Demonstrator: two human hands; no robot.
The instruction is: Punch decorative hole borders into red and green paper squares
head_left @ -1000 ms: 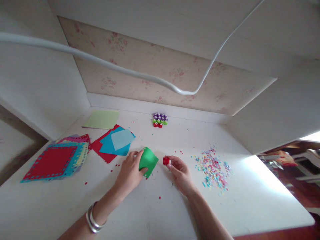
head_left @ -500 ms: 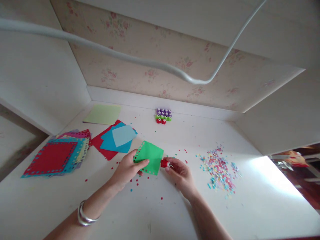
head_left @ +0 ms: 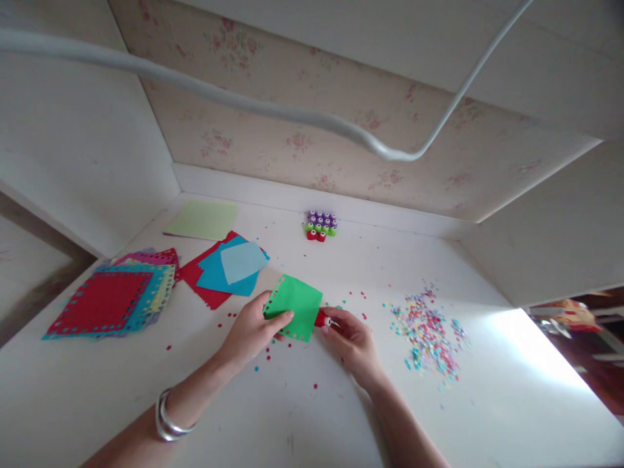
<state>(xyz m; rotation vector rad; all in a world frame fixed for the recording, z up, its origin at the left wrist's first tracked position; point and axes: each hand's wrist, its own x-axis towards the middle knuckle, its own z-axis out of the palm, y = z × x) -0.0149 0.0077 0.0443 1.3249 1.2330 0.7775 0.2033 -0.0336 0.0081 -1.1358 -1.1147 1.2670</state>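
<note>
My left hand (head_left: 256, 325) pinches a green sheet of paper (head_left: 298, 302) by its left side, thumb on top. Small holes run along the sheet's left and lower edges. At the right edge of the sheet sits a red paper punch (head_left: 322, 319), held between the thumb and fingers of my right hand (head_left: 353, 341). How far the paper reaches into the punch is hidden. Beyond the hands, several purple, green and red punches (head_left: 322, 224) stand in close rows near the wall.
On the left lies a stack of punched sheets (head_left: 104, 302); behind it are a pale green sheet (head_left: 202, 219) and red and blue sheets (head_left: 207, 278). A heap of confetti (head_left: 431, 331) spreads on the right of the white table (head_left: 273, 416). A white cable (head_left: 292, 114) hangs across the view.
The view has shifted slightly. The green sheet and the red punch keep nearly the same place against each other, and both hands keep their hold.
</note>
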